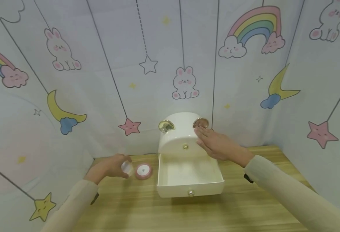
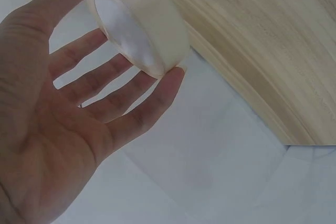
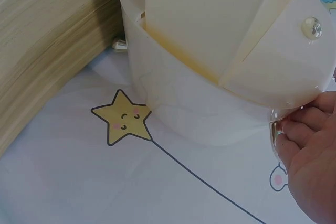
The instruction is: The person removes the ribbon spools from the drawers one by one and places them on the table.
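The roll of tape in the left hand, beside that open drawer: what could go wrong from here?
The roll of tape might slip, since the left hand holds it by the thumb and fingertips, off the palm. The pink-and-white disc lies close to that hand and could get knocked. The drawer juts well out from the white box, so a passing arm could bump it.

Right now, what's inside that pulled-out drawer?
Inside the drawer, I see only its pale bottom and walls, with nothing lying in the part that shows. The white box covers its back end, so I can't tell what's there.
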Demonstrator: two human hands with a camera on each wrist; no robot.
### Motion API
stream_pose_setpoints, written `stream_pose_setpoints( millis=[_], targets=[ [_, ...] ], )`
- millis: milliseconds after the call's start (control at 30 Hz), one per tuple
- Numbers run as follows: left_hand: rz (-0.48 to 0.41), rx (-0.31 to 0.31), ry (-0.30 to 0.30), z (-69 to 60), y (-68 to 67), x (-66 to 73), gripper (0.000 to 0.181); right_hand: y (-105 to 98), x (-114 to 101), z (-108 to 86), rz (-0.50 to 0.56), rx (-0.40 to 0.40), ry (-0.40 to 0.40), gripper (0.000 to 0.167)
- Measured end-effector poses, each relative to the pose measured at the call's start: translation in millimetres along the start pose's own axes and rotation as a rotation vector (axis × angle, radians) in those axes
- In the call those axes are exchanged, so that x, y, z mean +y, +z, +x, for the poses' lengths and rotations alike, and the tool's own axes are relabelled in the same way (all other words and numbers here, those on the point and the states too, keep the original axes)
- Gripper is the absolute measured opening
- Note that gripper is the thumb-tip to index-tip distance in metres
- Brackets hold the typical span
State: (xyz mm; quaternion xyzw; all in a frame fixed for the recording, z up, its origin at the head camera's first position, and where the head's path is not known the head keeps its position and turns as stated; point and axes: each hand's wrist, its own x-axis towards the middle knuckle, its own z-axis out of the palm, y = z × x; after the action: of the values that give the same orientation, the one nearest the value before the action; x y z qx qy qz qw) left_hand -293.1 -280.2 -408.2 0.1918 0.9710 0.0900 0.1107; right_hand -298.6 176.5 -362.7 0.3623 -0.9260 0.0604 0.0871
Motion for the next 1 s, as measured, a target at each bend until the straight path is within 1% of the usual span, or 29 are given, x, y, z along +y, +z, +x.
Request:
stream_pose_setpoints(
  millis=[200,367,533,700,900,1000],
  targets=[
    [-0.001,-0.007,-0.061,10.3,13.5,-16.1,0.061,1,0,-0.2,-0.001,-0.001,0.008,0.061],
    [-0.008,0.010,-0.085,18.3,26.2,-29.0,0.062,1,0,-0.5,0.005,0.006,-0.003,0.061],
    [-0.016,0.027,-0.094,19.9,34.2,-34.1,0.063,0,0,-0.3,-0.001,0.009,-0.011,0.060],
    [-0.046,0.008,-0.155,20.5,38.2,-38.2,0.063,-2,-1,-1.6,-0.003,0.002,-0.009,0.061],
    [-0.078,-0.008,-0.215,23.4,45.9,-52.9,0.066,-2,-1,-0.8,-0.011,0.009,-0.018,0.060],
    [-0.081,-0.013,-0.226,24.5,48.4,-58.0,0.067,-1,0,-0.5,-0.016,0.016,-0.023,0.060]
  ],
)
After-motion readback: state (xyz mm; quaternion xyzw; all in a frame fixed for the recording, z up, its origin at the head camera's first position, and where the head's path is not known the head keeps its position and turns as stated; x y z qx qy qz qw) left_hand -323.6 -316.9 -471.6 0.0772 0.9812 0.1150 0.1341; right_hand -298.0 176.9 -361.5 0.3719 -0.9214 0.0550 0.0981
